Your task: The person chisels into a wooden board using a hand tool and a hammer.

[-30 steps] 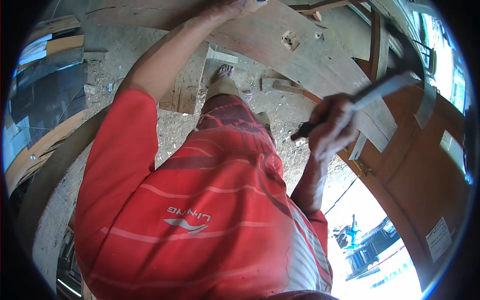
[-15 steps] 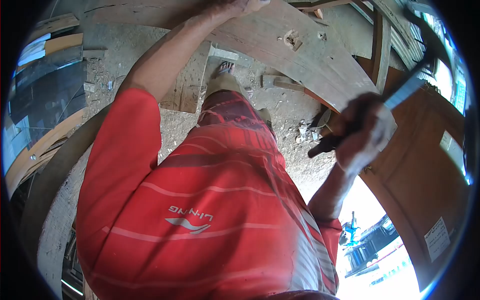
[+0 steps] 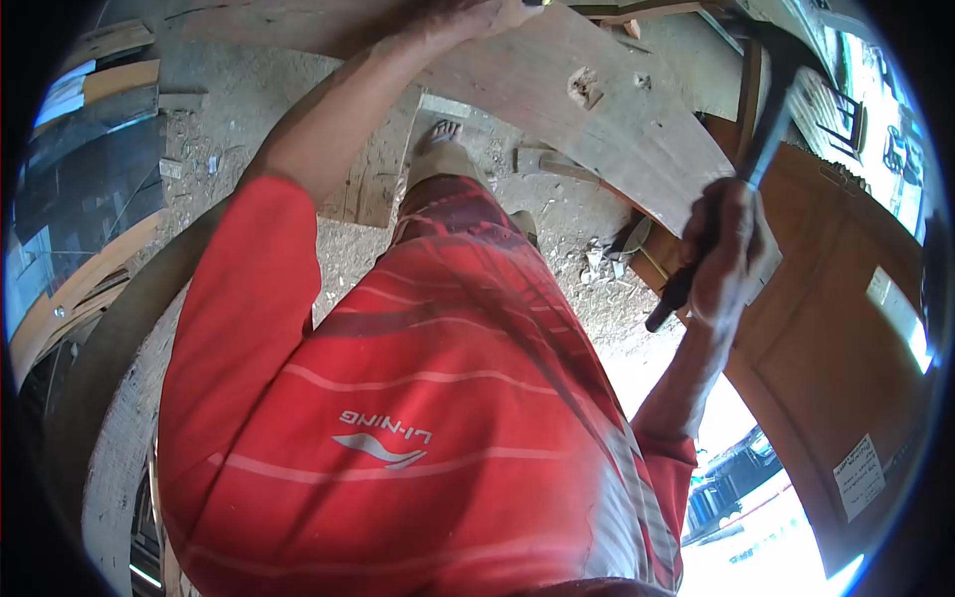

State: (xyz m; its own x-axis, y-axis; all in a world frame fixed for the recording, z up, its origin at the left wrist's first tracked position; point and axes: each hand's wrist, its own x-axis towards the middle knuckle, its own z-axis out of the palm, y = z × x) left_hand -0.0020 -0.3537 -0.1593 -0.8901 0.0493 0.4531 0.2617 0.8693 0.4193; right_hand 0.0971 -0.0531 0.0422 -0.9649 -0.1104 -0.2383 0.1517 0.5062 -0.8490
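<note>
My right hand (image 3: 731,244) is wrapped round the dark grip of a hammer (image 3: 771,129). The hammer's metal shaft points up and away, its head near the top right of the view. At the top edge, my left hand (image 3: 487,15) is over the wide wooden board (image 3: 637,124), fingers drawn together. A tiny yellowish bit shows at its fingertips, too small to name, and the frame edge cuts off part of what is there. The board has a rough hole and a smaller knot in its surface.
A brown wooden panel (image 3: 826,289) with a paper label (image 3: 859,478) stands at right. Glass-like dark sheets (image 3: 95,199) lean at left beside a curved-looking beam (image 3: 124,438). Wood scraps (image 3: 557,164) and debris lie on the dirt floor by my foot (image 3: 446,131).
My right hand has shifted slightly right, and the hammer has swung more upright, its head moving left and up. The left hand has stayed nearly in place at the board.
</note>
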